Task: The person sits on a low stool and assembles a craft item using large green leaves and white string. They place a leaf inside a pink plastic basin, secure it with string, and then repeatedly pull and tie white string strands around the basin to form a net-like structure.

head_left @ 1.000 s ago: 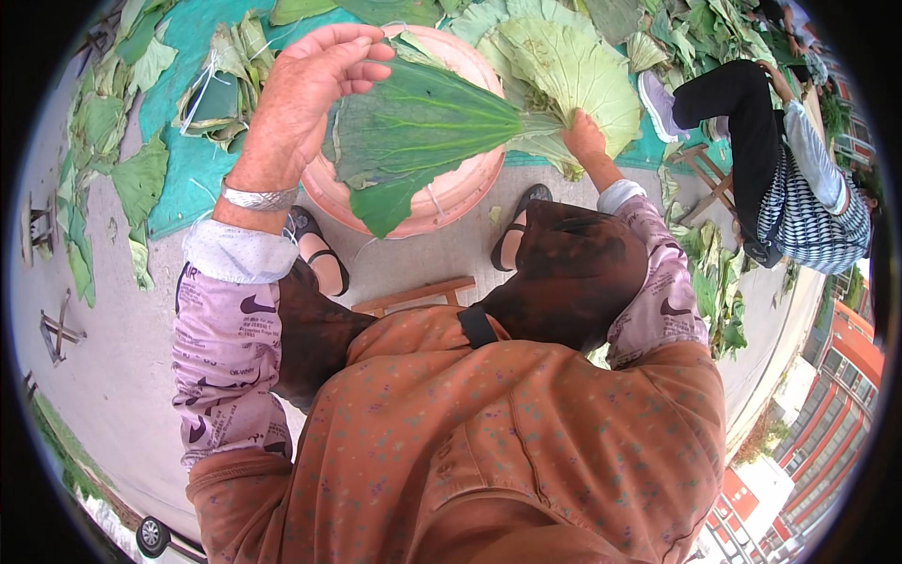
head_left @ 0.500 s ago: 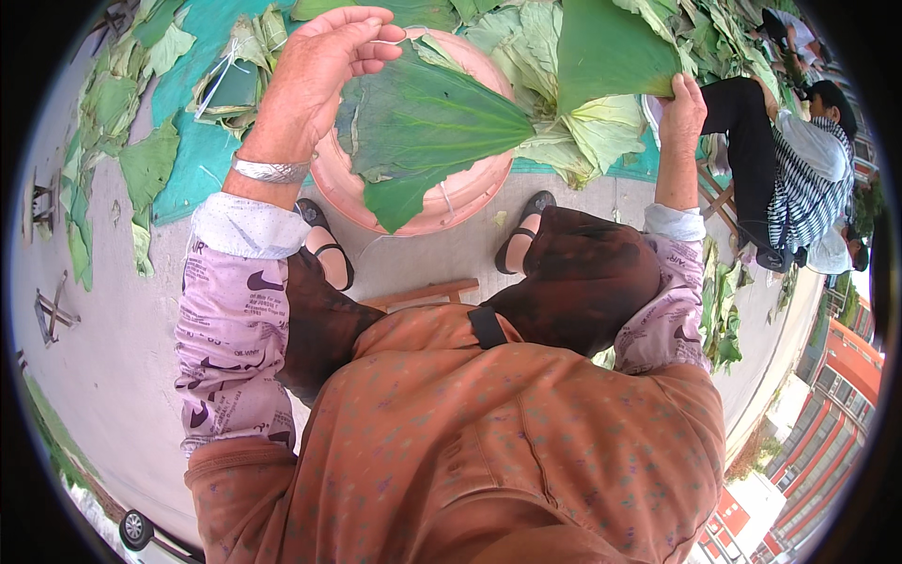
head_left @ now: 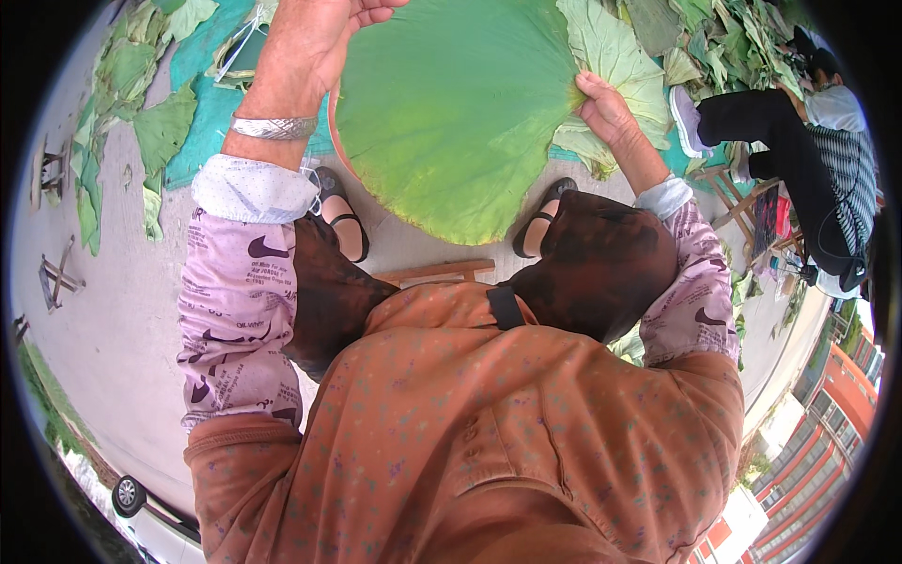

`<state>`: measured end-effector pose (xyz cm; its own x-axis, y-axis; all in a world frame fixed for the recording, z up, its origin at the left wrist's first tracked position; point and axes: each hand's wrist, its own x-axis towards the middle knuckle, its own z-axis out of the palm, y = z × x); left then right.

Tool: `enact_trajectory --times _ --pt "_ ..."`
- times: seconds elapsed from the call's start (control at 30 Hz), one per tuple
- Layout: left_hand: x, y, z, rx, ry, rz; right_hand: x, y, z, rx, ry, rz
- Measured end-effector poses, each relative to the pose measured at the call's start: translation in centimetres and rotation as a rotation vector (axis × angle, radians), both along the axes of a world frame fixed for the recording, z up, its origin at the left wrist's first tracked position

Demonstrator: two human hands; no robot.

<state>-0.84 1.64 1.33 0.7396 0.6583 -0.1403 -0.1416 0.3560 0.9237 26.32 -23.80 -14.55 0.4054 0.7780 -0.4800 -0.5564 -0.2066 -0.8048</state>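
Observation:
A broad green lotus leaf (head_left: 451, 122) spreads in front of me, its yellowish lower edge facing my feet. My right hand (head_left: 606, 108) pinches this leaf at its right edge, thumb on top. At the upper left, my left hand (head_left: 324, 38) reaches over the leaf's left side with its fingers bent and drawn together. The frame's top edge cuts off part of that hand, so what it holds is hidden. Beneath the leaf, a pink basin (head_left: 334, 132) shows only a strip of its left rim.
Several paler lotus leaves (head_left: 615, 56) lie beyond my right hand. More leaves (head_left: 164, 132) hang at the left by a teal sheet (head_left: 193, 155). A person in dark trousers (head_left: 766, 122) sits at the right beside a wooden stool (head_left: 728, 193). My shoes flank the basin.
The large leaf in my right hand has swung down and left, covering the basin and the smaller leaf over it. My right hand moved left; my left hand rose slightly.

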Motion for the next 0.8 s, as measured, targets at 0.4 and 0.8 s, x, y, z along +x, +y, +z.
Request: enact_trajectory --times 0.4,0.8 --pt "1.0 -0.3 -0.8 0.092 0.156 -0.083 -0.3 0.1 -4.1 -0.525 -0.923 0.149" --pt "1.7 -1.5 -0.6 0.074 0.174 -0.129 7.5 -5.8 -7.7 -0.901 -1.368 0.218"
